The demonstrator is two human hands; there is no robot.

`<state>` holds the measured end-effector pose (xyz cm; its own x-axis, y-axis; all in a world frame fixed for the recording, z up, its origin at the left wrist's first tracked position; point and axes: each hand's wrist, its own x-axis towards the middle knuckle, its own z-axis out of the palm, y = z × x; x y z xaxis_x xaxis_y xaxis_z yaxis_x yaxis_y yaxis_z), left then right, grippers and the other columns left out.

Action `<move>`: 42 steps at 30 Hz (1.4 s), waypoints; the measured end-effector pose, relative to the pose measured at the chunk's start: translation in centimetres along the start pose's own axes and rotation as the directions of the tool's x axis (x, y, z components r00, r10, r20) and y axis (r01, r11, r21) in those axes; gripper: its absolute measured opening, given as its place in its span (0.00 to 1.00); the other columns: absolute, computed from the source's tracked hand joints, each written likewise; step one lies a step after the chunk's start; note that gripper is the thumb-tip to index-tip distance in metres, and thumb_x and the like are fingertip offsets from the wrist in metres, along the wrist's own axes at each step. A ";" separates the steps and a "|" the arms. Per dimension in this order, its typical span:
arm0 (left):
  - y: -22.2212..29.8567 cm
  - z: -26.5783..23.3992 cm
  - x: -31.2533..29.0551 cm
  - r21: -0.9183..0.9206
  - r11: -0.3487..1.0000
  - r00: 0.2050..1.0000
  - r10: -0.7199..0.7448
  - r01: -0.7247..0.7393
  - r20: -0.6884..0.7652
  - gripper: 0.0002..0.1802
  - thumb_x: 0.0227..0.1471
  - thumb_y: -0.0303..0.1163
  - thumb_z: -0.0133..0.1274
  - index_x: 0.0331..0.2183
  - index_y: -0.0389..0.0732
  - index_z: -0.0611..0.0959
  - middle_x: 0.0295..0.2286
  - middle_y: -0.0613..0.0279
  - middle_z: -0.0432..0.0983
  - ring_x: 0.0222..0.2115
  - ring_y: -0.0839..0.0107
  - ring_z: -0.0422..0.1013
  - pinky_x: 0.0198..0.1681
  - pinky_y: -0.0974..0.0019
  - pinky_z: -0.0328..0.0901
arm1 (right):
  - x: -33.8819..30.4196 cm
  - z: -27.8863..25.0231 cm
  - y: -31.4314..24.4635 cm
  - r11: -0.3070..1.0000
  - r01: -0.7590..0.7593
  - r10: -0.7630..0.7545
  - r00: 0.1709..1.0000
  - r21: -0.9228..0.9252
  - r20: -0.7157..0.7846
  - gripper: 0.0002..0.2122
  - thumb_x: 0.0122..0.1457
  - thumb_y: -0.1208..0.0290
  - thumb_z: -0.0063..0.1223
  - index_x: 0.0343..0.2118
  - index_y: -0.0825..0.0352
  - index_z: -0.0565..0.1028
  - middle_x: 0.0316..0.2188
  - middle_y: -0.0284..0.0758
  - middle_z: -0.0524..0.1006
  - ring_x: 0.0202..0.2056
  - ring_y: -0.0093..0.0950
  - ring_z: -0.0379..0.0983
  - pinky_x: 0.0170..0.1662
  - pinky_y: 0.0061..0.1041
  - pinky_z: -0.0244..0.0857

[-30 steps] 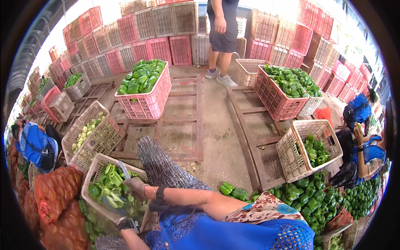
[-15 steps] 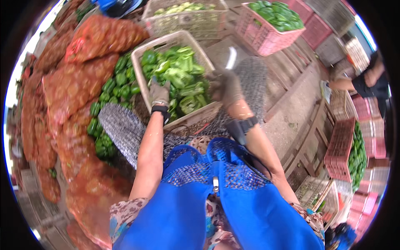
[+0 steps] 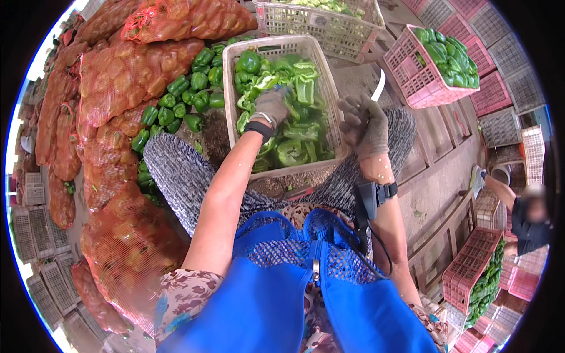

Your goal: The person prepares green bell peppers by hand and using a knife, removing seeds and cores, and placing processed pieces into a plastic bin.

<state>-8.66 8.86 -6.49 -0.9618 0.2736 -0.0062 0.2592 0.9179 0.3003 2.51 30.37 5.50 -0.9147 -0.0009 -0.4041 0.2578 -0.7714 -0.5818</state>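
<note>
A pale plastic crate (image 3: 336, 101) stands between my knees, holding cut green peppers (image 3: 301, 130) and a few that look whole. My left hand (image 3: 271, 106), in a grey-brown glove with a bluish fingertip, rests on the cut pieces. Its fingers are mostly hidden behind the back of the hand, so their grip does not show. At the crate's right rim, my gloved right hand (image 3: 366, 129) is closed around a knife (image 3: 379, 86). The pale curved blade points up and away; the hand hides the handle.
Loose green peppers (image 3: 192, 94) lie left of the crate, beside stacked red mesh sacks (image 3: 140, 88). Another pale crate (image 3: 321, 25) stands behind. Pink crates of green peppers stand at the far right (image 3: 412, 76) and lower right (image 3: 468, 265). Someone else (image 3: 524, 217) is at the right edge.
My left hand has moved from the crate's left side onto the cut peppers. My right hand, blurred before, is now steadier by the right rim with the knife. The whole view has shifted.
</note>
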 end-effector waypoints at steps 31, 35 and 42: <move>-5.3 0.7 12.9 0.047 0.998 0.998 0.053 -0.052 -0.028 0.37 0.47 0.43 0.55 0.57 0.43 0.66 0.50 0.41 0.68 0.49 0.48 0.68 0.52 0.55 0.63 | 13.3 2.5 -5.4 0.998 -0.055 0.058 0.988 -0.028 0.142 0.17 0.60 0.60 0.47 0.43 0.70 0.68 0.32 0.37 0.75 0.17 0.17 0.61 0.24 0.21 0.61; -4.9 2.5 14.4 0.047 0.998 0.999 0.043 -0.042 -0.016 0.38 0.46 0.39 0.55 0.59 0.43 0.64 0.54 0.37 0.62 0.52 0.45 0.64 0.56 0.55 0.60 | 13.0 2.9 -5.4 0.998 -0.060 0.062 0.989 -0.018 0.133 0.16 0.61 0.61 0.45 0.43 0.70 0.69 0.31 0.37 0.75 0.17 0.16 0.60 0.24 0.19 0.60; -4.5 3.7 19.7 0.140 0.990 0.979 -0.023 -0.006 0.204 0.28 0.50 0.27 0.42 0.55 0.44 0.70 0.54 0.41 0.63 0.49 0.49 0.70 0.53 0.56 0.64 | 12.8 3.9 -5.4 0.996 -0.085 0.089 0.992 -0.038 0.091 0.15 0.63 0.61 0.42 0.44 0.68 0.69 0.32 0.34 0.75 0.17 0.15 0.59 0.21 0.17 0.57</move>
<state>-28.42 11.14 -11.46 -0.9292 0.3057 -0.2076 0.2751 0.9474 0.1638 -11.79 32.07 6.19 -0.9128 -0.1272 -0.3880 0.3466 -0.7438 -0.5715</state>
